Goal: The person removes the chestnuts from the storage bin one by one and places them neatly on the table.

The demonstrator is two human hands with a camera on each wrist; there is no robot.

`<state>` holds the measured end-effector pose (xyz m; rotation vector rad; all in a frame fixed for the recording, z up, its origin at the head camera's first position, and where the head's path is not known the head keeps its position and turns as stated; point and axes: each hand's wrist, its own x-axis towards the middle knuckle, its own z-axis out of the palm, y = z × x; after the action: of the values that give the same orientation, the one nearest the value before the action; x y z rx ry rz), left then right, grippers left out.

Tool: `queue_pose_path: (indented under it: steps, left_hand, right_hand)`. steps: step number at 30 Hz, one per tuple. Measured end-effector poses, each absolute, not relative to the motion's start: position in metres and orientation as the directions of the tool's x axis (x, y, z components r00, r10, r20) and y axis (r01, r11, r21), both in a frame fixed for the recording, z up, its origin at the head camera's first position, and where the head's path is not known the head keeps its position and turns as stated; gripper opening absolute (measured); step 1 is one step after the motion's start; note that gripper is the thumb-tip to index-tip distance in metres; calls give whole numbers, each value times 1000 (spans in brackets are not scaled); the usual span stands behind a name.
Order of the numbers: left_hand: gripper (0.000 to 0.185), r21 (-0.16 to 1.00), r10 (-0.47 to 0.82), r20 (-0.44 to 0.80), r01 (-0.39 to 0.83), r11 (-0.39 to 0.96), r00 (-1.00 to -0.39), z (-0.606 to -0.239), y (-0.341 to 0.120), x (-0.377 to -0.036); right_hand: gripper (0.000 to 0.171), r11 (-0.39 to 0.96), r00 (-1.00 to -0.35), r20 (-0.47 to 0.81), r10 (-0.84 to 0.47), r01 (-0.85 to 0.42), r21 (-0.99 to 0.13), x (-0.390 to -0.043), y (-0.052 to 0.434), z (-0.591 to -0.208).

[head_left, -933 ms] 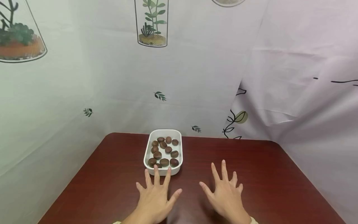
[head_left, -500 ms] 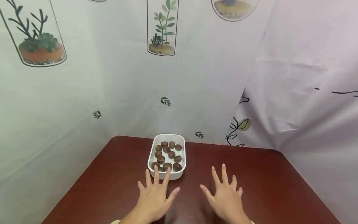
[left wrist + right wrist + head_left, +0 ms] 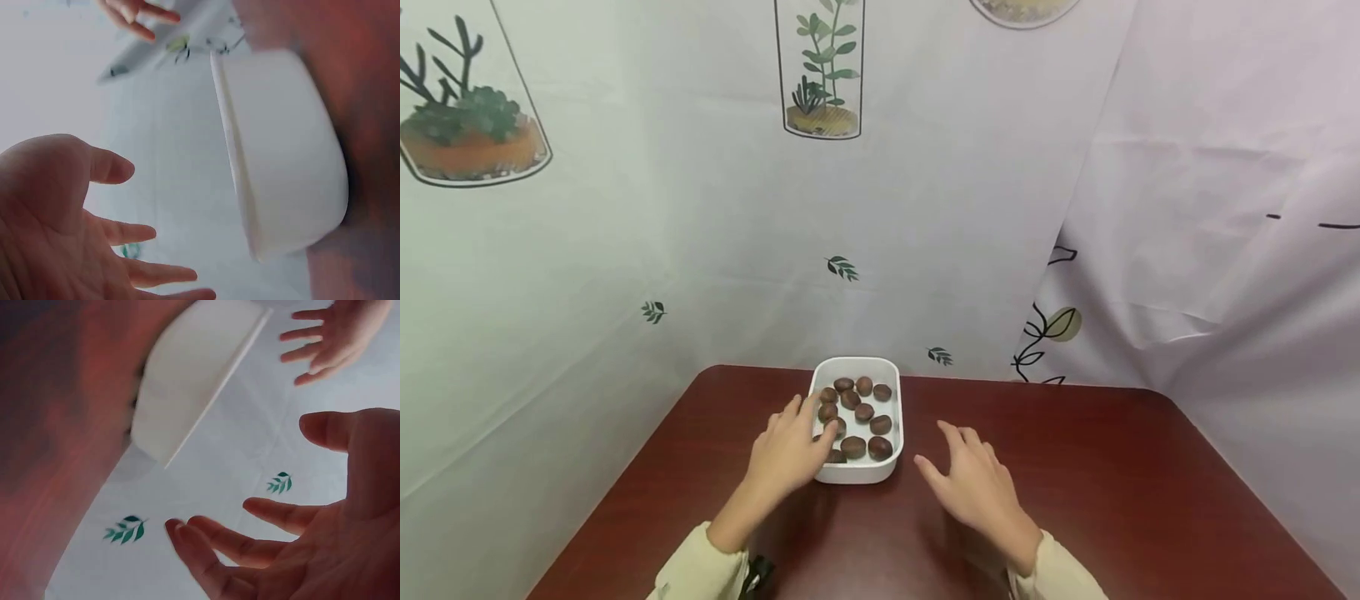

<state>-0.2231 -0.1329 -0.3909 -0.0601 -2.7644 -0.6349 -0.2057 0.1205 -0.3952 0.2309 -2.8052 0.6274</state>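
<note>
A white rectangular dish stands near the table's back edge, with several brown chestnuts lying loose inside. My left hand hovers at the dish's left side, covering part of its rim and some chestnuts in the head view. In the left wrist view the left hand has its fingers spread, apart from the dish. To the right of the dish, my right hand hangs over the table with fingers slightly bent. The right wrist view shows that right hand holding nothing, away from the dish.
The dark red table has rounded back corners. White fabric printed with plants and leaves encloses it at the back and both sides. A small dark object shows by the left sleeve.
Both hands have moved forward and turned inward from a flat, spread pose. The left is now beside the dish, the right nearer to it. The dish and chestnuts stay in place.
</note>
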Motion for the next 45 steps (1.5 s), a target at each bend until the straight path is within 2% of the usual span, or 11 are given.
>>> queue_pose_path:
  steps: [8,11,15,19,23,28,30,34,36,43,45]
  left_hand:
    - [63,673,-71,170,63,737,-983,-403,-147,-263]
    - [62,743,-89,153,55,667,-984,-412,-149,-274]
    - [62,829,-129,138,43,558,-982,-431,-155,-287]
    - [61,900,-151,72,-1,436,-986,-452,-162,-294]
    - [56,927,-144,30,-27,375,-989,-466,-165,-296]
    - [49,938,-137,80,28,345,-987,-467,-162,-302]
    - [47,940,-135,91,40,339,-987,-465,-160,-304]
    - [47,940,-131,99,49,339,-986,-461,-160,-307]
    - [47,941,-127,90,43,335,-988,-460,-159,-309]
    - [46,942,-130,86,38,333,-988,-463,-157,-313]
    - [46,941,-133,101,51,334,-986,-461,-157,-313]
  right_hand:
    - [42,670,-943,254,-216,-332,-664,-242,83,-383]
    - [41,597,-943,225,-246,-330,-731,-253,68,-384]
    - [41,540,-956,135,-261,-261,-801,-263,48,-390]
    - [39,497,-963,-2,-269,-137,-857,-272,29,-399]
    - [43,523,-958,-102,-269,-56,-850,-280,14,-406]
    - [48,574,-940,-151,-307,-56,-817,-290,5,-404]
    - [44,578,-926,-173,-336,-57,-814,-293,4,-401]
    - [18,594,-894,-216,-393,-68,-802,-297,3,-399]
    - [11,613,-882,-230,-412,-82,-786,-299,2,-402]
    - [32,669,-885,-178,-431,-181,-720,-306,-4,-417]
    - [33,687,-889,-162,-428,-204,-698,-308,-5,-419]
